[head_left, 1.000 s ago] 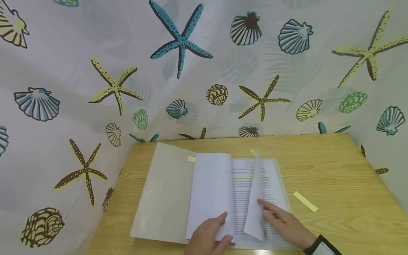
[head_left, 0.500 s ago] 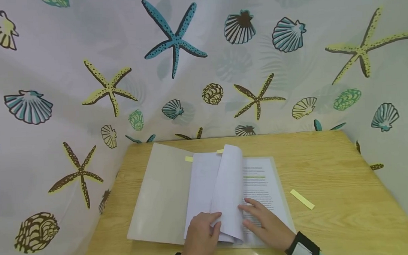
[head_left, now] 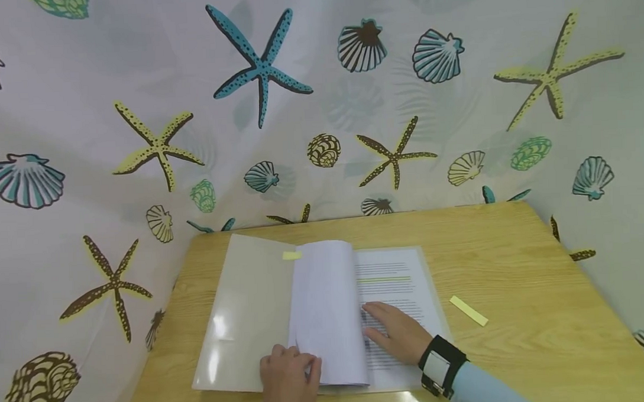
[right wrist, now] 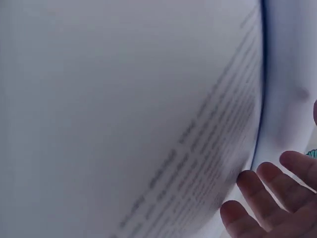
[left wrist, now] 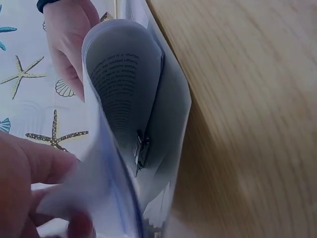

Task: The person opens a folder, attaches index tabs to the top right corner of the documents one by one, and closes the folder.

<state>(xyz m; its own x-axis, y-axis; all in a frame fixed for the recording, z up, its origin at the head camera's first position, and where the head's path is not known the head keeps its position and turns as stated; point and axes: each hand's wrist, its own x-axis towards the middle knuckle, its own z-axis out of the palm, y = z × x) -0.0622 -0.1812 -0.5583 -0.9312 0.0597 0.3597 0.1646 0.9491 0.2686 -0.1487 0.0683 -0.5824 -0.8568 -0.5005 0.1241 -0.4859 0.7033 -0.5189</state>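
Observation:
A folder lies open on the table, its pale cover (head_left: 240, 310) spread to the left. Turned sheets of paper (head_left: 328, 307) curve over its middle, with a printed page (head_left: 396, 269) bearing a yellow highlighted line to their right. At their lower left corner, my left hand (head_left: 289, 376) pinches the sheets between thumb and fingers. My right hand (head_left: 398, 334) lies over the printed page, fingers extended, fingertips right at the fold of the turned sheets. Inside that fold, a metal fastener (left wrist: 141, 148) shows in the left wrist view.
A yellow sticky tab (head_left: 292, 255) sticks out at the top left of the sheets. Right of the folder, a yellow paper strip (head_left: 468, 310) lies on the wooden table (head_left: 522, 277). Behind hangs a white curtain (head_left: 289, 36) printed with shells and starfish.
The loose sheet that stood up at the right has turned over to the left onto the other turned sheets. My left hand has moved left to their corner; my right hand has followed to the fold.

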